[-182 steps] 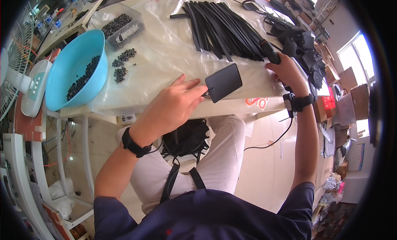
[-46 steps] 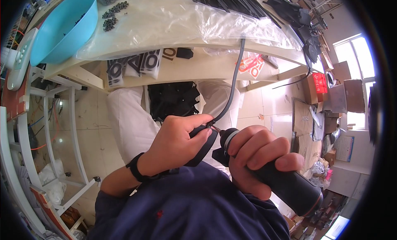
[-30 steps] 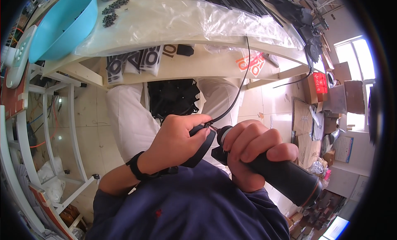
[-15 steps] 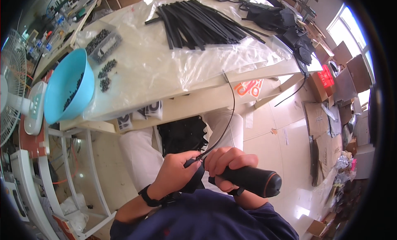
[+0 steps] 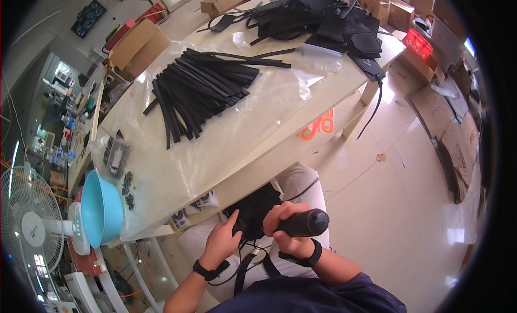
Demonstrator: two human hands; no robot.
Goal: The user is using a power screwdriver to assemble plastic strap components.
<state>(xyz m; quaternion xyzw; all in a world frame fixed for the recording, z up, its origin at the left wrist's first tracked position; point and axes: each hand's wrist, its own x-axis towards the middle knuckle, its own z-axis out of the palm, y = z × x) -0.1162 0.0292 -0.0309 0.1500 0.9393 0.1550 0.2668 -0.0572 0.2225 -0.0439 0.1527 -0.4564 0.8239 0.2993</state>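
My right hand (image 5: 285, 227) is wrapped round a thick black cylindrical tool (image 5: 304, 223), its rounded butt toward me and its working end hidden. To its left, my left hand (image 5: 221, 243) has the index finger stretched out and the thumb apart. Those fingers touch the edge of a black flat piece (image 5: 256, 208) lying over my lap, partly under the table edge. A thin black cord (image 5: 302, 191) runs from this piece across my right thigh. Dark straps and thin cords (image 5: 253, 254) hang below my hands.
The table (image 5: 231, 157) carries a pile of black strips (image 5: 202, 92), a blue bowl (image 5: 102, 210), a clear box of small dark parts (image 5: 117, 157) and loose small parts (image 5: 128, 189). Black straps and pouches (image 5: 334, 22) lie at the far right. A fan (image 5: 35, 227) stands left.
The view has swung left. My left hand has let go of the small part it pinched near the cord and its index finger is now stretched out. The tool stays in my right hand.
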